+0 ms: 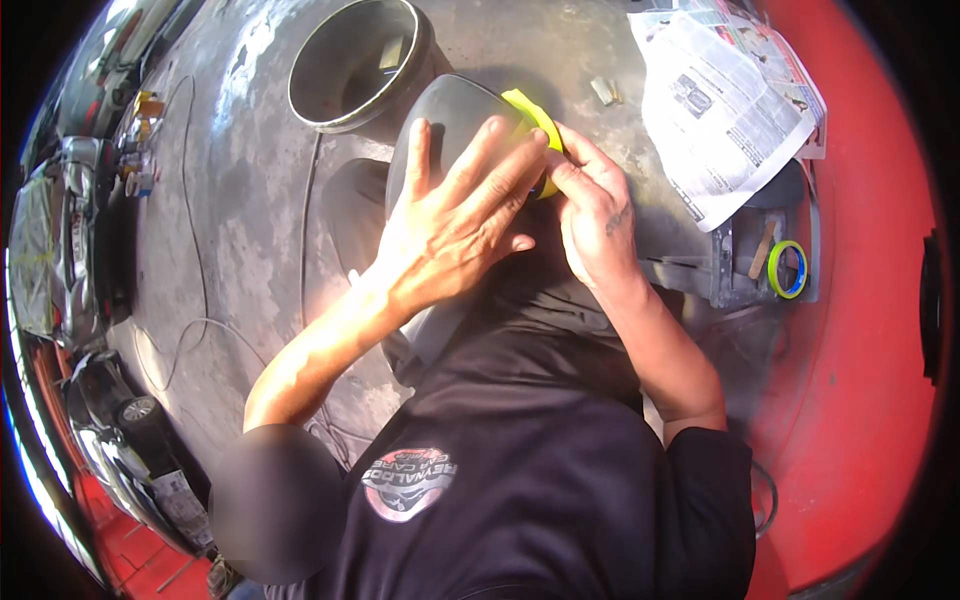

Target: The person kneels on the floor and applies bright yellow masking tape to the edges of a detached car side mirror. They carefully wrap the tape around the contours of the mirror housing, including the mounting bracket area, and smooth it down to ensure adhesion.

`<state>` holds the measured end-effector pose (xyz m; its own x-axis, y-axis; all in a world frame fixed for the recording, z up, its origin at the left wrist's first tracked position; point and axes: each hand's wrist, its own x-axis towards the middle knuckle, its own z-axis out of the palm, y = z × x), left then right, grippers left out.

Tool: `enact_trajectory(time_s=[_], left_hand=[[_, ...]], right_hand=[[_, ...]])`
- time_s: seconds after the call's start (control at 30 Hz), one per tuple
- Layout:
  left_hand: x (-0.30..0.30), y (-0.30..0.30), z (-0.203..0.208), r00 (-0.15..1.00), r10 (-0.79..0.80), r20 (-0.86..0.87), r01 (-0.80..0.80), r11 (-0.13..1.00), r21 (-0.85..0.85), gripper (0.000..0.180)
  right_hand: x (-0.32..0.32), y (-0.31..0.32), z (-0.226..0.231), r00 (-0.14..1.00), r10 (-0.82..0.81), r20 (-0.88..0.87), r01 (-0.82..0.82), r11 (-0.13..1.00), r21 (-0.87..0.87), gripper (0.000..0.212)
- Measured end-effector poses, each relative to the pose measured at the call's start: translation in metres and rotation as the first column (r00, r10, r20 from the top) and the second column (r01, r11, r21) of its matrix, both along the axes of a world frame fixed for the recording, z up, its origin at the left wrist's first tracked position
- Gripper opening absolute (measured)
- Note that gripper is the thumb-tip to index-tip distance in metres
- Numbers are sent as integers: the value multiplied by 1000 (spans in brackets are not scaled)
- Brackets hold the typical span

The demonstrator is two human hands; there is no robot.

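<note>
A dark grey, rounded shell (440, 108), resembling a car mirror housing, rests over my lap. Along its right edge runs a bright yellow strip of masking tape (532, 110). My left hand (450, 220) lies flat across the shell with its fingers spread, the fingertips reaching toward the tape. At the shell's right side my right hand (595, 215) is closed, thumb and forefinger pinched on the yellow tape near its lower end. My left fingers hide part of the shell and some of the tape.
A dark bucket (345, 122) stands just beyond the shell. Newspaper sheets (725, 120) cover part of a grey stand (722, 265) at right, with a wooden stick (762, 250) and a yellow-green tape roll (774, 270). Red bodywork (860, 400) rises far right. A thin hose (190, 180) crosses the concrete floor.
</note>
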<state>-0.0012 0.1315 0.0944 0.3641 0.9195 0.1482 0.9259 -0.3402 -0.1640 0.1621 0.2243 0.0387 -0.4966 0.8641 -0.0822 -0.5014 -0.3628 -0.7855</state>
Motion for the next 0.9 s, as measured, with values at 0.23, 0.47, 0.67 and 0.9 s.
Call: enact_trajectory(time_s=[0.23, 0.47, 0.67, 0.9], left_hand=[[0, -63, -38, 977, -103, 189, 137, 974, -180, 77], [-35, -9, -16, 966, -11, 260, -13, 996, 88, 91], [-51, -34, -57, 872, -29, 489, -41, 990, 132, 148], [-63, -79, -101, 573, 177, 800, -166, 981, -98, 145]], right_hand=[[-1, 11, -2, 995, 27, 92, -36, 994, 107, 42], [-5, 12, 0, 991, -29, 127, 16, 995, 100, 43], [-6, 19, -7, 991, -97, 94, 96, 995, 24, 51], [-4, 15, -8, 975, -144, 169, 136, 989, 59, 55]])
